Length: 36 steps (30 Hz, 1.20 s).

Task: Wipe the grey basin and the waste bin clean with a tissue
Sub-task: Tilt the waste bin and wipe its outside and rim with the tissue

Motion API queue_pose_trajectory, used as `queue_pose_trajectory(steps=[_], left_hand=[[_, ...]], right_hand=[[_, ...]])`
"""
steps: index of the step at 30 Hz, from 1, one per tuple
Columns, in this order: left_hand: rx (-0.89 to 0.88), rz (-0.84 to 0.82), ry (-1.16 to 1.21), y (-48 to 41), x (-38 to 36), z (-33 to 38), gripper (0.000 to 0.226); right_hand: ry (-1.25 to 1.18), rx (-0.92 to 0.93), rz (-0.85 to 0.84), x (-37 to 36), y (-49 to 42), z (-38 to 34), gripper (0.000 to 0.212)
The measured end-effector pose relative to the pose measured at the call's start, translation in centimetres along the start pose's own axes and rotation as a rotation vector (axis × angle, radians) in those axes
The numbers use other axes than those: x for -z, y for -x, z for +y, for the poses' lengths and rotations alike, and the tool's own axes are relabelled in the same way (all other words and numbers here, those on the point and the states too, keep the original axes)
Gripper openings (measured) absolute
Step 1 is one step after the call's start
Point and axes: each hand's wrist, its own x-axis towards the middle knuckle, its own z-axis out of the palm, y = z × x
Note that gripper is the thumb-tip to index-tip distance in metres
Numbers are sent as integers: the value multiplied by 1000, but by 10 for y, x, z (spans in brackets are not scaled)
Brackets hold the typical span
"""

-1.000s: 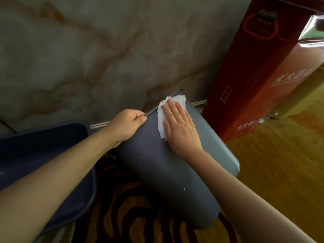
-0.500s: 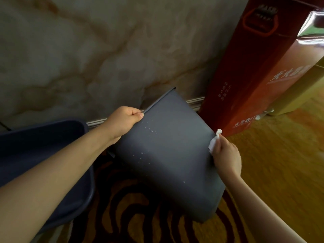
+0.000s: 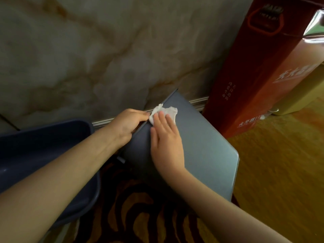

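The grey waste bin (image 3: 206, 151) lies tilted on the floor, one flat side facing up, its far corner near the wall. My left hand (image 3: 126, 125) grips the bin's upper left edge. My right hand (image 3: 166, 142) lies flat on the bin's upper face, fingers pressing a crumpled white tissue (image 3: 166, 111) against it near the top edge, right beside my left thumb. The grey basin (image 3: 43, 155) sits at the left on the floor, partly behind my left forearm.
A marbled wall (image 3: 105, 50) stands directly behind the bin. A tall red box (image 3: 254, 76) leans against it on the right, with a yellowish box (image 3: 301, 95) beyond. A dark patterned rug (image 3: 140, 216) lies under bin and basin; the wooden floor (image 3: 280, 163) spreads right.
My right hand, with the tissue, went from the bin's right edge back up across its face to the top left, beside my left hand. The water specks on the face are gone.
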Motion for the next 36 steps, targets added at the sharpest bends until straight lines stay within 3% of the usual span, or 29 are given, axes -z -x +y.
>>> queue_pose_trajectory(steps=[3, 6, 12, 17, 24, 27, 30, 33, 36], left_hand=[[155, -24, 172, 1, -1, -2, 24], [190, -25, 109, 3, -10, -5, 20], [192, 43, 33, 0, -18, -18, 18], [169, 45, 34, 1, -16, -22, 18], [162, 32, 30, 6, -21, -20, 15], [163, 6, 38, 10, -24, -19, 15], [167, -6, 52, 12, -30, -17, 18], [116, -16, 67, 13, -36, -16, 24], [92, -2, 40, 14, -36, -17, 19]], right_hand=[[41, 55, -65, -3, 28, 0, 44], [43, 31, -129, 1, 44, 11, 44], [62, -259, -83, 27, 85, 66, 46], [165, -513, 122, 52, 132, 122, 42], [-40, -734, 431, 83, 110, 137, 28], [-245, -614, 454, 80, 78, 102, 28], [-349, -354, 246, 58, 35, 55, 28], [-137, -91, -42, 35, 12, 31, 37], [-4, -45, -112, 29, 18, 51, 43]])
